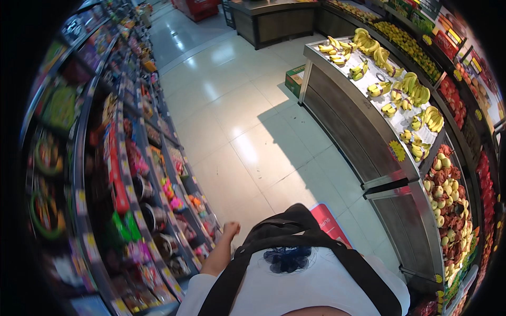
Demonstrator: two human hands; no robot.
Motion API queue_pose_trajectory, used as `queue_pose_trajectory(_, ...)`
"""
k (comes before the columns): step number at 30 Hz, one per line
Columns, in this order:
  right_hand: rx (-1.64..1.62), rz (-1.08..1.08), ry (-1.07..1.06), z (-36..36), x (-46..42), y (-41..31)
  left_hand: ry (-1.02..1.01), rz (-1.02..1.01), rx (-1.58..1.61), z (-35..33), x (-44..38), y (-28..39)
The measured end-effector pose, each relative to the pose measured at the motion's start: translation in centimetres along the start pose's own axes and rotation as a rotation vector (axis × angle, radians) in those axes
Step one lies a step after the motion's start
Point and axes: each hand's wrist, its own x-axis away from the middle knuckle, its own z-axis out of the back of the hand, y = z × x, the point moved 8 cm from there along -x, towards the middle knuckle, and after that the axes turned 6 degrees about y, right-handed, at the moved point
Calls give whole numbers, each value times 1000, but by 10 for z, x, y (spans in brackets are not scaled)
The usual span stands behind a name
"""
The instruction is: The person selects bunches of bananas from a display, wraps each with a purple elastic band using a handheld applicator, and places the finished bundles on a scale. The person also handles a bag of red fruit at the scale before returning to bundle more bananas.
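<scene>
My left hand (232,228) hangs beside my body, its fingers curled in; no object shows in it. It is nearest to the lower part of the shelving on the left, where packets of small colourful toys (176,202) sit, and does not seem to touch them. My right hand is out of view, on the side hidden by my body. Before me runs an aisle with a pale tiled floor (237,158). To the right, bunches of yellow bananas (411,89) lie on a white-covered display stand (348,130) with a metal edge.
Pale round fruit (438,191) fills a nearer stand. Farther right are racks of green-yellow citrus (403,41) and red fruit (450,98). A green carton (294,81) stands on the floor by the banana stand. A red floor sign (330,223) bears writing. Another counter (276,25) stands ahead.
</scene>
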Motion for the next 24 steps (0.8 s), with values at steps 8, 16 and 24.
queue_pose_trajectory(8, 11, -203, 82, 53, -139, -98, -44, -207, -38, -82, -171, 337)
queue_pose_trajectory(16, 6, 291, 348, 198, -386, -521, 30, 250, -127, -40, -252, 299)
queue_pose_trajectory(24, -451, 589, 276, 303, -474, -863, 69, 281, -419, 25, -353, 395)
